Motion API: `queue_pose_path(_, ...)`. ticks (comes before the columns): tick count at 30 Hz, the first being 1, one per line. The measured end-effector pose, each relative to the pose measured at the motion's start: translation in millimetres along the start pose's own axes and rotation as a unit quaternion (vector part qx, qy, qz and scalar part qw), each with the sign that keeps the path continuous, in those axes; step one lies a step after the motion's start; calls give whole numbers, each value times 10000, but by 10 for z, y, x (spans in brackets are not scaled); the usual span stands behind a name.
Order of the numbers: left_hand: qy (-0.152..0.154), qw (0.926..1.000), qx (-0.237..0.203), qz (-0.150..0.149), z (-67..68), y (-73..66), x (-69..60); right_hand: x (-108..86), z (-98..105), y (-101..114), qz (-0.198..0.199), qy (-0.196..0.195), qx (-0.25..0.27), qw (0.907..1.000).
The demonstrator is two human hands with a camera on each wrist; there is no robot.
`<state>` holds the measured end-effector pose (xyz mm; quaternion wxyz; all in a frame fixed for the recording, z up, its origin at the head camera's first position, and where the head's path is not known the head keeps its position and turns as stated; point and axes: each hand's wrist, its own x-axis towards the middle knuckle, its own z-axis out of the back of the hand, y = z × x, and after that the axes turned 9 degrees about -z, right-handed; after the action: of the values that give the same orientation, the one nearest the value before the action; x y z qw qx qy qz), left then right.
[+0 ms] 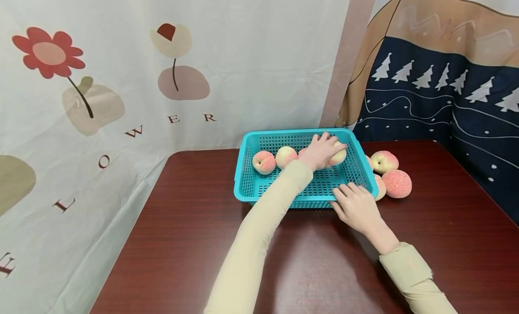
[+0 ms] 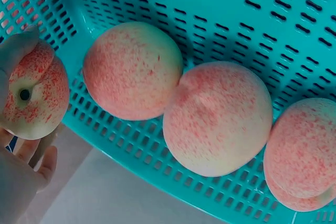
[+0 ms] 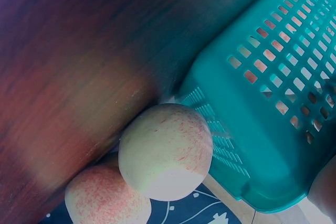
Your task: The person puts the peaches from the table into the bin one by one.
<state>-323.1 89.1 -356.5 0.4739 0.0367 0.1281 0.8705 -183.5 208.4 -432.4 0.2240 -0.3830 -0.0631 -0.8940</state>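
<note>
My left hand (image 1: 319, 152) reaches into a turquoise plastic basket (image 1: 308, 202) and holds a peach (image 1: 339, 157) near its right end. In the left wrist view, thumb and fingers lie around that peach (image 2: 42, 106), whose dark stem hole shows. Three more peaches sit in a row along the basket's far side: one at the left (image 1: 263, 162), a paler one (image 1: 286, 156) beside it, and one partly behind my left hand (image 1: 302, 152). My right hand (image 1: 358, 209) grips the basket's front rim near the right corner, fingers over the edge and thumb outside.
Several peaches lie on the table right of the basket, among them a yellow-pink one (image 1: 384, 162) and a redder one (image 1: 398, 184); others are partly hidden by the basket. The dark red-brown table (image 1: 194, 242) backs onto a printed white curtain (image 1: 259, 70) and a navy tree-patterned cloth (image 1: 421, 106).
</note>
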Motion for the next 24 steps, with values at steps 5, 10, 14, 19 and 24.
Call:
queue_pose_path(5, 204, 9995, 242, 44, -64, -81, 90, -1, 1, 3, -23, 28, -1, 10000)
queue_pose_path(10, 332, 9984, 339, 298, -113, -144, 142, 1, -2, 6, -35, 42, 4, 10000)
queue_pose_path(14, 364, 9973, 426, 481, -132, -177, 164, 3, -4, 7, -36, 51, 3, 10000)
queue_pose_path(19, 383, 9974, 286, 532, -131, -226, 198, 3, -3, 6, -42, 59, -25, 10000)
queue_pose_path(24, 571, 9963, -30, 648, -110, -261, 222, -2, 0, -1, -43, 64, -25, 10000)
